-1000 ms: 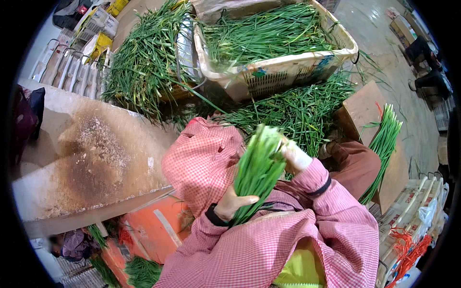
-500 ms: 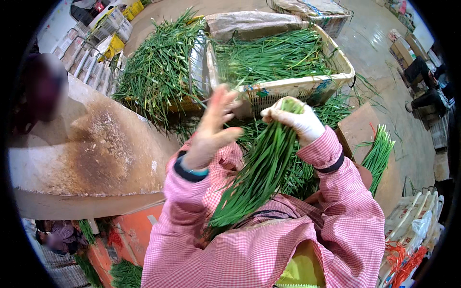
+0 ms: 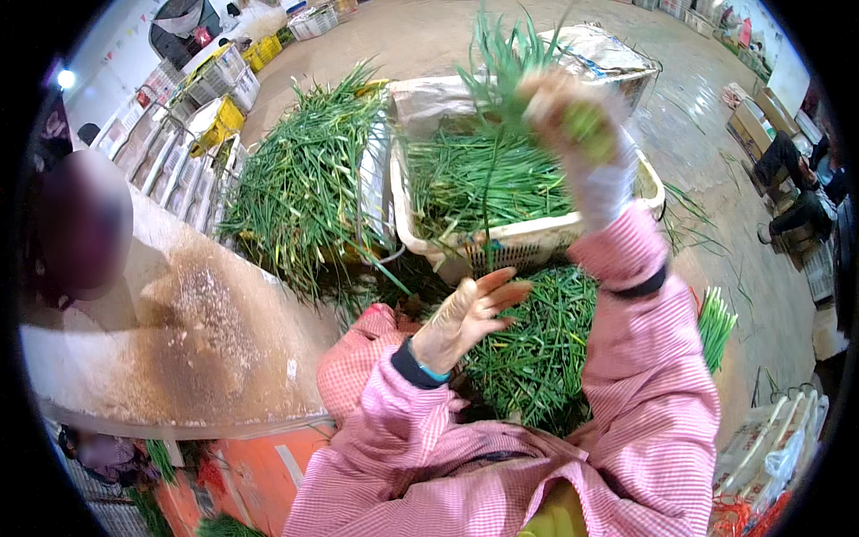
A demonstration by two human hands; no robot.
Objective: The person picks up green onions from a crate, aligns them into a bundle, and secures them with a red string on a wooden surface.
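One broad, brown-stained slab [image 3: 179,295] is filling the left of the view I am monitoring from afar, while a white plastic crate [image 3: 519,243] is standing ahead of the worker, holding loose greens. A shaggy heap of greens [image 3: 300,170] is rising just left of it, and a lower pile [image 3: 528,358] is lying on its near side. Over the crate, a bunch of leafy stalks [image 3: 497,76] is fanning out in a blur from the right hand [image 3: 573,112], which is clenching it. The left hand [image 3: 461,322] is hanging empty above the pile, fingers spread, palm unoccupied. A single long blade [image 3: 488,197] is dangling below the bunch, toward the left hand. I am judging the step in hand to be shaking or swinging out the bunch, though the blur is keeping me from settling which; the next move, in my reading, is calling for a firm right-hand hold and a left palm ready to steady the leaves. As for lettering, I am finding no legible label or brand; any marks on the crate are staying unreadable.
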